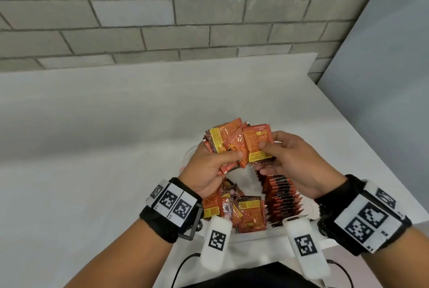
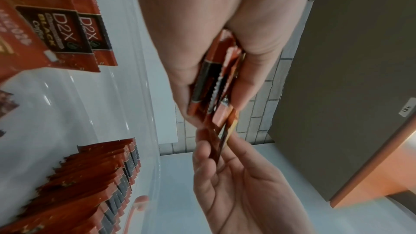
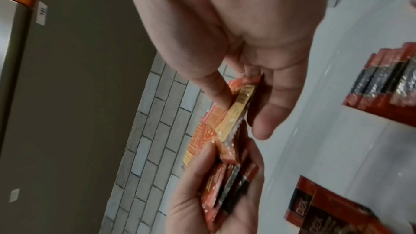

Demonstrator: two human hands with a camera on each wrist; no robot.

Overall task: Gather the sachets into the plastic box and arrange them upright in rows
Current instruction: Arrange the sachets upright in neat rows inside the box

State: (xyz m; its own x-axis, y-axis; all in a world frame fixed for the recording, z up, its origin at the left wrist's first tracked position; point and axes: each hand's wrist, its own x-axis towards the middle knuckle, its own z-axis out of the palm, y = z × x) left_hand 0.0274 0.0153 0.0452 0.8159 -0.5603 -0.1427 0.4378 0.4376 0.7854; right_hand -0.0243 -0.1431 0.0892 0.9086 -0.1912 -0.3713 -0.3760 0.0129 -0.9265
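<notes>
Above the clear plastic box point(image 1: 188, 153), my left hand point(image 1: 228, 158) grips a fanned bunch of orange-red sachets point(image 1: 221, 140). My right hand point(image 1: 267, 146) pinches one sachet point(image 1: 257, 141) at the bunch's right side, thumb on its front. The left wrist view shows the bunch point(image 2: 211, 81) edge-on in my left hand point(image 2: 213, 63), with the right hand point(image 2: 236, 175) below. The right wrist view shows the thumb and fingers of my right hand point(image 3: 238, 95) on the pinched sachet point(image 3: 238, 108). Inside the box, a row of sachets point(image 1: 283, 197) stands upright on the right. Loose sachets point(image 1: 243, 211) lie on the left.
The box sits on a white table point(image 1: 92, 136) near its front edge. The table's right edge point(image 1: 371, 148) runs diagonally, and a grey brick wall point(image 1: 162, 20) stands behind. White marker-tagged wrist cameras point(image 1: 216, 241) and cables point(image 1: 185, 264) hang at the near edge.
</notes>
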